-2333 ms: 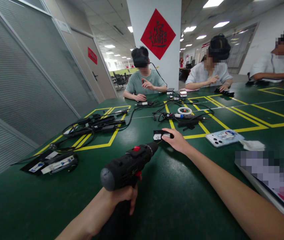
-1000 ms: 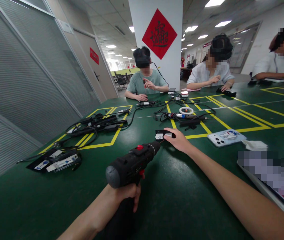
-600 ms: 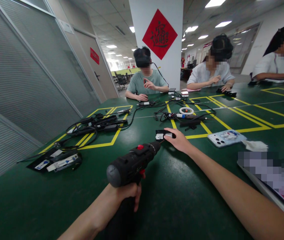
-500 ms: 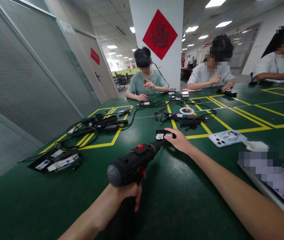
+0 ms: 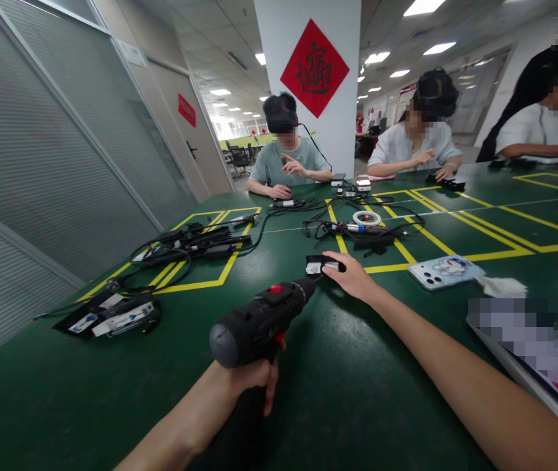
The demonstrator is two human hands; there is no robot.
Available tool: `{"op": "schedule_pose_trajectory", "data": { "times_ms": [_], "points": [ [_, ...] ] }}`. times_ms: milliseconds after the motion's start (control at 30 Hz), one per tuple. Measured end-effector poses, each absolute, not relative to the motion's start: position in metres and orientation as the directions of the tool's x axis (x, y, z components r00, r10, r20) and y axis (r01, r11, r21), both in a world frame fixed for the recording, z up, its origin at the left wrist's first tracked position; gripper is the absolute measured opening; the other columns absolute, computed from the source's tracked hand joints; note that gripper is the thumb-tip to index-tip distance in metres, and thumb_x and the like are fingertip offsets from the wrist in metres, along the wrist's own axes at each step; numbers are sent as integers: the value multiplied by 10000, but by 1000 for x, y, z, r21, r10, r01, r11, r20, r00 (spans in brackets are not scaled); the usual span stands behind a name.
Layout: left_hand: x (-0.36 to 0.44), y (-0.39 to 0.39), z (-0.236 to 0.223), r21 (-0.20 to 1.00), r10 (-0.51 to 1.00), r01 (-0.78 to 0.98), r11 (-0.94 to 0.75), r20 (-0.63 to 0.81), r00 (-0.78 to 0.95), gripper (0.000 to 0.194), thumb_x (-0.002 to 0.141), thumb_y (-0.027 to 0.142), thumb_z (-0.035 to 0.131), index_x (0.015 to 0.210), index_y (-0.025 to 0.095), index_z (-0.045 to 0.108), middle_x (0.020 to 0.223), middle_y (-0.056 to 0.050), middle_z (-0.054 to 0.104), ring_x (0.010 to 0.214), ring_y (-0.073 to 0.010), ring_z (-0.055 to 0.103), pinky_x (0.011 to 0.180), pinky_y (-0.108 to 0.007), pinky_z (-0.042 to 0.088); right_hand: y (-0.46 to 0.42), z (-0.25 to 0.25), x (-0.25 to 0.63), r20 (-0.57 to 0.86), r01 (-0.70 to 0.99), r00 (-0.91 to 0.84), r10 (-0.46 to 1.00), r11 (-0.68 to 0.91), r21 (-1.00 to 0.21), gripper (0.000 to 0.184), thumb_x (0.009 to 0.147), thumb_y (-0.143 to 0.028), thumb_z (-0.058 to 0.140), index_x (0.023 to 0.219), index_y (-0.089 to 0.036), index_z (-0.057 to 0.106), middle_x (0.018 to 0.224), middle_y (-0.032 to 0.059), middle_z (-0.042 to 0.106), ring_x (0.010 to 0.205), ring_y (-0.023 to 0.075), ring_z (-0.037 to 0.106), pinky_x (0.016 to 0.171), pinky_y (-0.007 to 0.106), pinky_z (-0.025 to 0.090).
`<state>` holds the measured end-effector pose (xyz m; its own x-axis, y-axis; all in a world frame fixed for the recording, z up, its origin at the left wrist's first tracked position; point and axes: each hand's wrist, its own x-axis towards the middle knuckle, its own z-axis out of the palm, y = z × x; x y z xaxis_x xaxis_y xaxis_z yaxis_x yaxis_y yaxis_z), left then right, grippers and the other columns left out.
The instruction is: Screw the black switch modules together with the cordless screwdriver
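Gripping the handle of a black cordless drill [image 5: 259, 320], my left hand [image 5: 249, 379] has its fingers wrapped fully round the grip, low in the middle of the view. Its long axis runs from the rounded grey back end near me, up and away to the right, so the chuck and bit point toward a small black part [image 5: 322, 265] lying flat on the green table [image 5: 112, 392]. Whether the tip of the bit actually touches the near left edge of that part I cannot tell, though it reaches right up to it. A red switch sits on top of the drill body, and another bit of red shows at the trigger just above my fingers.

My right hand [image 5: 352, 276] stretches out from the right with the arm lying along the table, and its fingertips press on the right end of the small black part, pinning it down; the hand is half closed over it rather than lifting it. A white label shows on the part's top face.

Just beyond runs a yellow tape line [image 5: 391, 266]. A phone [image 5: 443, 270] in a pale case lies to the right of my right hand, near but apart. A bundle of black cables [image 5: 185, 242] lies well off to the left.
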<state>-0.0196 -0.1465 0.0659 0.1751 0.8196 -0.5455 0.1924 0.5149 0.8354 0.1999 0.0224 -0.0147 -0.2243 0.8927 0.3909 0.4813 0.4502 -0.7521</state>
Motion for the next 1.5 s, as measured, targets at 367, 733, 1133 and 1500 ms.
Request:
{"op": "schedule_pose_trajectory", "data": {
  "times_ms": [367,733,1133,1500],
  "points": [
    [-19,-141,62,828,806,236,509,-554,206,396,452,272,583,811,196,436,344,50,522,321,-180,505,341,-278,388,23,-15,199,394,469,-219,893,450,-760,408,809,-334,566,1205,-235,579,1114,62,593,993,180,570,919,326,412],
    [-9,-143,74,768,792,306,563,-607,67,446,436,183,498,875,187,420,351,78,503,331,-184,484,375,-307,403,23,-15,200,383,474,-217,898,439,-763,415,808,-352,567,1208,-243,576,1101,61,592,962,179,577,898,324,421],
    [-15,-143,69,789,796,295,539,-592,126,375,448,226,548,807,189,448,346,49,519,323,-194,495,363,-307,396,21,-15,200,370,471,-215,904,428,-772,419,814,-362,557,1216,-247,566,1116,60,582,963,180,578,890,321,427],
    [-18,-140,61,815,808,230,532,-570,151,428,468,206,564,883,163,466,342,53,525,300,-185,490,332,-275,367,26,-19,199,396,481,-221,891,453,-751,421,813,-370,553,1211,-235,568,1116,66,581,995,191,569,907,327,418]
  ]
}}
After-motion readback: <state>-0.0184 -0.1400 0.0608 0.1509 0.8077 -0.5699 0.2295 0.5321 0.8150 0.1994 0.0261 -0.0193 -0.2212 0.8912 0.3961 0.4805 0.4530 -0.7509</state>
